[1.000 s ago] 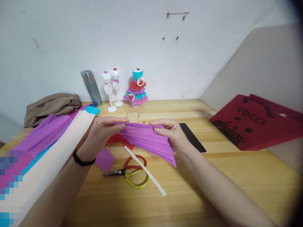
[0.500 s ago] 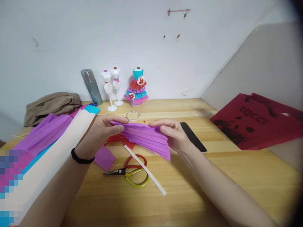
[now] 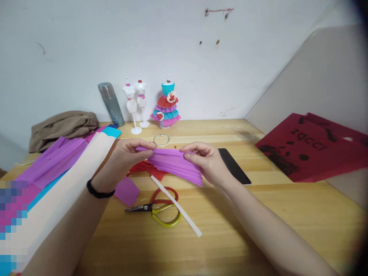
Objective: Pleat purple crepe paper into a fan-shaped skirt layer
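Between my two hands stretches a pleated strip of purple crepe paper point(image 3: 175, 165), its folds fanning down to the right. My left hand point(image 3: 130, 153) pinches its left end between thumb and fingers. At the upper right edge my right hand point(image 3: 207, 159) pinches the folds the same way. Behind and below the strip, pleated red paper point(image 3: 143, 167) lies partly hidden. Nearer to me are scissors point(image 3: 155, 207) with one red and one yellow handle, spread apart. A narrow white strip point(image 3: 178, 207) lies across the handles. A small purple paper piece point(image 3: 127, 191) is beside my left wrist.
Long crepe sheets, including a cream one point(image 3: 83, 165), cover the left side. A thermos point(image 3: 111, 105), two bare mini mannequins point(image 3: 131, 105) and a ruffle-dressed one point(image 3: 166, 105) stand along the wall. A metal ring point(image 3: 161, 144), black phone-like slab point(image 3: 234, 166) and red bag point(image 3: 313, 149) are also there.
My right thumb has moved left over the purple paper. The strip's lower right corner has risen and drawn in. My left hand has barely shifted.
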Tool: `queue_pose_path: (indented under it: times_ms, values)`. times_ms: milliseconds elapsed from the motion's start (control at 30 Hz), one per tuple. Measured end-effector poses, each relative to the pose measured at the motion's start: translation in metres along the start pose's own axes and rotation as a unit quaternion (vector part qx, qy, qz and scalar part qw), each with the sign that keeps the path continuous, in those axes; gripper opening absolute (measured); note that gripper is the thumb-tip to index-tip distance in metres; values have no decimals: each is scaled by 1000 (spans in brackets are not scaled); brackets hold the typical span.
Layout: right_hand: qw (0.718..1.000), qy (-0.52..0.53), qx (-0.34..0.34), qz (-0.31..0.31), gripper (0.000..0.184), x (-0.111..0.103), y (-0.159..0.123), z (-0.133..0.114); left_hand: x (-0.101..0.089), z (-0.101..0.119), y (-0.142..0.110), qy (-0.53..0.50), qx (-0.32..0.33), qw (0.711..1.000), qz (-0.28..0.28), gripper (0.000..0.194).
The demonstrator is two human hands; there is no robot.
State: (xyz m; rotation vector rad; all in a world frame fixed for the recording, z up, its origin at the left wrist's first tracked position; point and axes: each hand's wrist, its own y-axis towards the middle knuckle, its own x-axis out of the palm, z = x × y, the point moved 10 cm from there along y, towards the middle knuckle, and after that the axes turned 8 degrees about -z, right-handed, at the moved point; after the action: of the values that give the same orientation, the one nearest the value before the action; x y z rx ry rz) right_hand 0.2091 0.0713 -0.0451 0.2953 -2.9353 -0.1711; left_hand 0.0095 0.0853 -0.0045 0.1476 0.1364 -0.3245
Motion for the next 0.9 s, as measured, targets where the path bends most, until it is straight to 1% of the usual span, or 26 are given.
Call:
queue_pose_path:
  times_ms: [100,167,300,367,433,567,667,800,900]
  values:
    - [1000,-5,-16,5,13,-2,0,-3,2,-4,1,-25,-1,1000,-5,12]
    - [1000,1,-7,1,14,-1,0,-1,2,-9,1,-40,-10,999,-7,13]
    - [999,22,29,-15,25,2,-1,6,6,-19,1,-86,-51,995,-23,18]
    - [998,35,31,-29,32,6,-1,7,9,-20,0,-118,-66,990,-32,22]
    - [998,40,24,-41,33,8,0,6,9,-19,-1,-137,-75,987,-30,25]
    - [999,27,18,-37,30,7,2,6,11,-16,-3,-150,-80,985,-27,28]
    - [999,38,21,-32,31,6,2,7,14,-15,-4,-164,-80,983,-32,29]
    - [998,49,24,-30,33,8,1,8,13,-12,-5,-161,-62,985,-17,28]
    - [999,44,14,-14,32,5,1,8,13,-9,-5,-140,-49,989,-11,26]
